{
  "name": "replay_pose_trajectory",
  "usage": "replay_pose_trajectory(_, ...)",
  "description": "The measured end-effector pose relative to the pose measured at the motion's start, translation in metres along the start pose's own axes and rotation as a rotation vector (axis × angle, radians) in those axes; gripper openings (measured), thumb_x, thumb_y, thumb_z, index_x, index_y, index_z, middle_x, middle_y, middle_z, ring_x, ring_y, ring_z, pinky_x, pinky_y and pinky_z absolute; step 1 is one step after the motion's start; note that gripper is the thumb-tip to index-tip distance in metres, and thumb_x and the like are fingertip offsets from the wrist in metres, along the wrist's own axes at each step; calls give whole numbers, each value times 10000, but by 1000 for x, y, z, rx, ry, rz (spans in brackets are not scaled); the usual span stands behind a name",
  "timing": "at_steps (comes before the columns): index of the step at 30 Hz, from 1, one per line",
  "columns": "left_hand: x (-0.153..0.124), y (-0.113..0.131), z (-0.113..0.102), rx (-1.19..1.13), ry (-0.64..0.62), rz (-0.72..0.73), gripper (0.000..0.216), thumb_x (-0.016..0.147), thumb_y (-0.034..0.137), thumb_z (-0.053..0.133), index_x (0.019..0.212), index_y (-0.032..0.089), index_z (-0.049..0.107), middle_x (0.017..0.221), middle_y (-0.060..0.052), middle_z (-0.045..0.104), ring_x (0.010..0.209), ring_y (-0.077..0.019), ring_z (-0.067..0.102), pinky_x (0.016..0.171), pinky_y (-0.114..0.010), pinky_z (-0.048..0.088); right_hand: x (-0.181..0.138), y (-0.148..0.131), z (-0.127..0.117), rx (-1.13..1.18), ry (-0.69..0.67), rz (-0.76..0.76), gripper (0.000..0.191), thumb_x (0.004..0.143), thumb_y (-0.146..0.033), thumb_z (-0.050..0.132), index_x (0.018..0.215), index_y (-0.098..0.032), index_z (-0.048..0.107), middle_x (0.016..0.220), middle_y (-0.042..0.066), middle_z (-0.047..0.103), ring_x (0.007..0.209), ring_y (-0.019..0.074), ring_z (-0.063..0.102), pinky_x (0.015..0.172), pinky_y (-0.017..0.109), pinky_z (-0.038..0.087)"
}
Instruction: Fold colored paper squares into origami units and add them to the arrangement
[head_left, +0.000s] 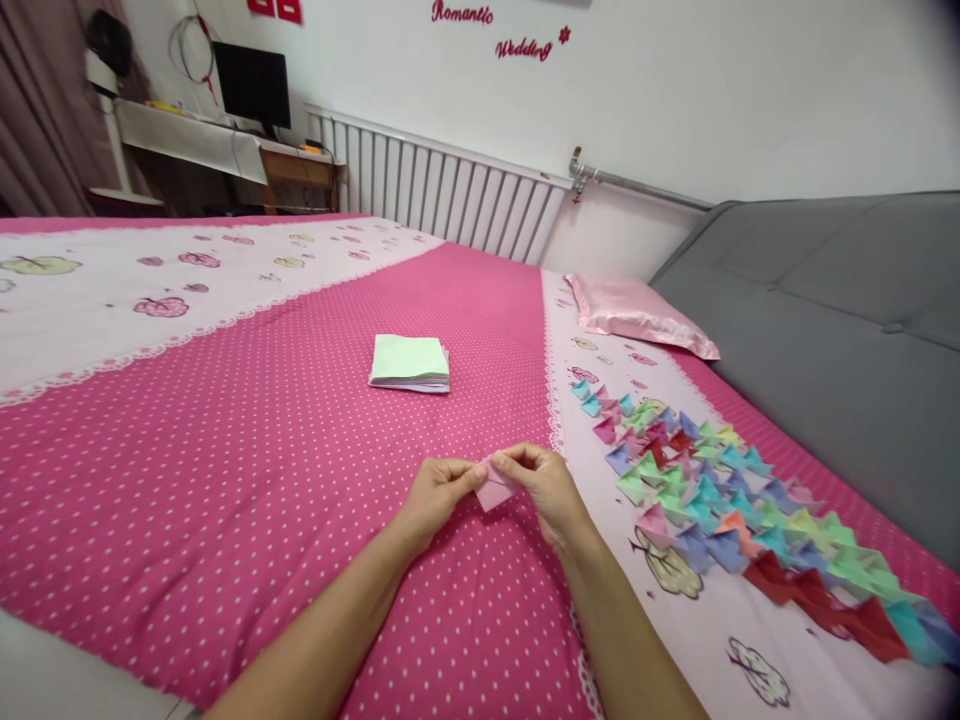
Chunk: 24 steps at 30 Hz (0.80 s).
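A small piece of folded pink paper is held over the bed between my two hands. My left hand pinches its left edge between thumb and fingers. At the upper right edge, my right hand grips it the same way. A fold line runs across the paper near its top. Beyond my hands, a stack of square paper sheets lies on the bed, with a light green sheet on top. To the right stand many folded paper boats in several colours, set close together in rows.
The bed has a pink dotted cover with pale printed bands. A pink pillow rests by the grey headboard. At the back are a white radiator and a desk with a monitor.
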<state>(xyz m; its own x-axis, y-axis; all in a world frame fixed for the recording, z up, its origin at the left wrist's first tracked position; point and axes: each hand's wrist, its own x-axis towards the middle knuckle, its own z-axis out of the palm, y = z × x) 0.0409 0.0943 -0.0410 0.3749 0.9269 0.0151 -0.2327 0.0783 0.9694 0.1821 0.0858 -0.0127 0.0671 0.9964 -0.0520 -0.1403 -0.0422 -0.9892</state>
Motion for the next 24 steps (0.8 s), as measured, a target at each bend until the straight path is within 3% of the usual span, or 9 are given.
replay_pose_trajectory(5, 1, 1, 2, -133, -80, 17, 341, 731, 415, 592, 605, 97, 598, 563, -26, 567, 512, -92, 463, 538, -209, 342, 2, 0, -3, 47, 7, 5, 182, 559, -283, 747, 615, -140, 648, 581, -18, 610, 546, 95, 523, 562, 227, 412)
replay_pose_trajectory(12, 0, -1, 1, -70, -25, -22, 270, 648, 358, 691, 705, 98, 648, 573, -8, 575, 485, -70, 449, 502, -191, 320, 1, 6, 4, 142, 37, 74, 193, 542, -289, 758, 591, -145, 640, 531, -36, 590, 495, 74, 494, 524, 206, 393)
replay_pose_trajectory(17, 0, -2, 3, -61, -44, -26, 278, 644, 357, 689, 635, 83, 650, 569, -32, 584, 511, -89, 481, 523, -207, 351, -1, 10, 11, 201, -13, 89, 207, 551, -301, 752, 591, -141, 626, 531, -31, 586, 490, 78, 497, 505, 204, 387)
replay_pose_trajectory(24, -1, 0, 3, 34, 28, 32, 243, 662, 320, 670, 597, 97, 599, 514, 10, 522, 462, -58, 426, 467, -179, 319, -1, 5, 6, 46, -27, -9, 198, 561, -278, 746, 636, -139, 626, 587, -26, 594, 534, 82, 500, 545, 205, 389)
